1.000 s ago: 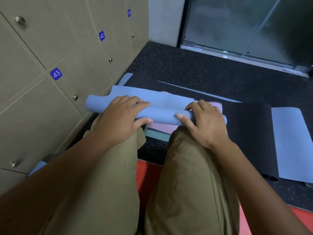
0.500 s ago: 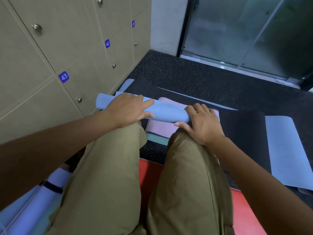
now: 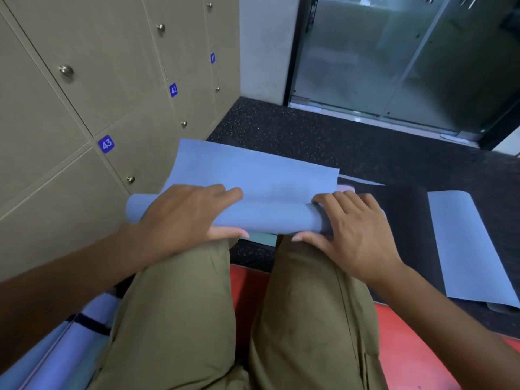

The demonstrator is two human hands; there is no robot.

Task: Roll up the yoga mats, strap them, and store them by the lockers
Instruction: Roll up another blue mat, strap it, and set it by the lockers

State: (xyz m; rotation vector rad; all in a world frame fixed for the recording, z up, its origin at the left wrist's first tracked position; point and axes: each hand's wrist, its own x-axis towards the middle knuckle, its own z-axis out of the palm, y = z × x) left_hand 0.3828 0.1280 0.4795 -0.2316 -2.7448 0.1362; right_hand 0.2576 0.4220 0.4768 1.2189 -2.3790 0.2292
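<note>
Since the loose flap sprang up off the roll a moment ago, my left hand (image 3: 185, 212) and right hand (image 3: 351, 229), apart, grip the half-rolled blue foam yoga mat (image 3: 261, 198) at frame centre above my knees; needs re-tightening before strapping.

At the centre of the frame a blue yoga mat (image 3: 270, 218) lies partly rolled across the person's knees (image 3: 306, 263), its loose end lifted in a sheet toward the upper middle. The left hand (image 3: 185, 215) curls over the roll near its left end, thumb underneath; the right hand (image 3: 351, 235) grips the roll's right end the same way. Tan lockers (image 3: 84, 108) numbered 41 to 43 fill the upper left. A black mat (image 3: 405, 220) and another blue mat (image 3: 467, 246) lie flat on the dark speckled floor (image 3: 309, 130) at right. A rolled, strapped blue mat (image 3: 64, 347) sits at lower left, and glass doors (image 3: 394, 57) fill the upper right.
</note>
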